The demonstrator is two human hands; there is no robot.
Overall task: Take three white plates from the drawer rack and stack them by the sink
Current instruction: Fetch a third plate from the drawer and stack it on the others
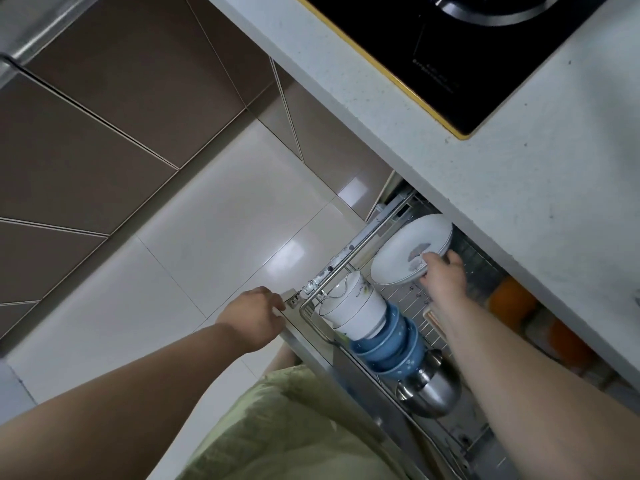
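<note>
The pulled-out drawer rack (349, 249) of wire and metal rails lies under the counter edge. In it, white plates (401, 251) with a small grey-blue motif stand tilted as a close stack. My right hand (443, 277) grips their near rim, thumb on the front face and fingers behind. How many plates it holds I cannot tell. My left hand (254, 315) rests closed on the top edge of the drawer front (311, 351). No sink is in view.
White cups (353, 308), stacked blue bowls (388, 344) and steel bowls (429, 389) fill the rack's near part. The pale counter (519, 168) overhangs it, with a black hob (467, 46) on top. Orange items (512, 299) sit deeper inside. Glossy floor tiles (207, 237) lie to the left.
</note>
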